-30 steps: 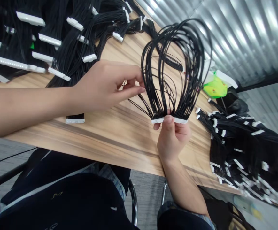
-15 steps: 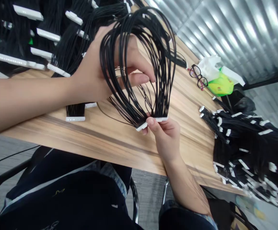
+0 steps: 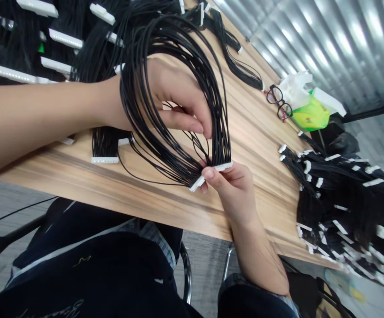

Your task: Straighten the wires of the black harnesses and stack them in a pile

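Note:
A looped bundle of thin black wires (image 3: 178, 57) ends in two white connectors (image 3: 212, 173) held side by side. My right hand (image 3: 235, 190) pinches both connectors from below, just above the wooden table's (image 3: 139, 176) near part. My left hand (image 3: 175, 99) reaches through the wire loop, its thumb and fingers closed on a few strands inside it. The loop leans to the left over my left wrist.
Piles of black wire harnesses with white connectors lie at the back left (image 3: 49, 48) and at the right (image 3: 347, 198). One harness end (image 3: 105, 150) rests near my left forearm. Glasses (image 3: 280, 102) and a green packet (image 3: 311, 115) sit at the far right edge.
The wire loop has swung left and tilted down over my left wrist. My left hand has gone through the loop and closed on inner strands. The right hand keeps the connectors.

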{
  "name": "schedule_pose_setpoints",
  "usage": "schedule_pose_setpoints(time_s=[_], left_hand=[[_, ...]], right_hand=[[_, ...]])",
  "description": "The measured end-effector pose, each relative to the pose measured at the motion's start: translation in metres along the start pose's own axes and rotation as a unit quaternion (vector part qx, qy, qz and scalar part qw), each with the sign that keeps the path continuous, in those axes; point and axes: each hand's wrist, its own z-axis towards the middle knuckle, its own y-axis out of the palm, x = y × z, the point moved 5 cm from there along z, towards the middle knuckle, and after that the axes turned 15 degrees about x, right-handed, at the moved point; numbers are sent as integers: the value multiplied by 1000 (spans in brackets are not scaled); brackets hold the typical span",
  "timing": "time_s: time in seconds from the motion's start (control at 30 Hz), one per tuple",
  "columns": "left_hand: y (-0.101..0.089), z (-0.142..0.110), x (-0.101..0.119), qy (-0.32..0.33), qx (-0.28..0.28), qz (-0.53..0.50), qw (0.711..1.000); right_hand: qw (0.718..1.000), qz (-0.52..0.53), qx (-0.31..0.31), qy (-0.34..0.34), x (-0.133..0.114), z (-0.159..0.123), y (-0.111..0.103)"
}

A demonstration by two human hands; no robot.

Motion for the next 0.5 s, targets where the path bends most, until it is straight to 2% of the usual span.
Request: schedule_pose_setpoints(time_s=[0.07,0.13,0.27,0.4,0.5], left_hand=[[6,2,-3,65,-78,-8,995],[7,3,-7,84,-117,1,990],[12,-1,-11,32,-146,-22,988],[21,-7,-2,26,-172,-125,977],[26,-10,-1,28,-179,-147,973]], right_hand=[[1000,-12,-8,7,0,0,0],[999,-24,-15,16,0,0,1],[999,-13,-30,34,-1,1,3],[998,2,-39,41,-1,2,3],[998,23,-42,39,2,1,2]])
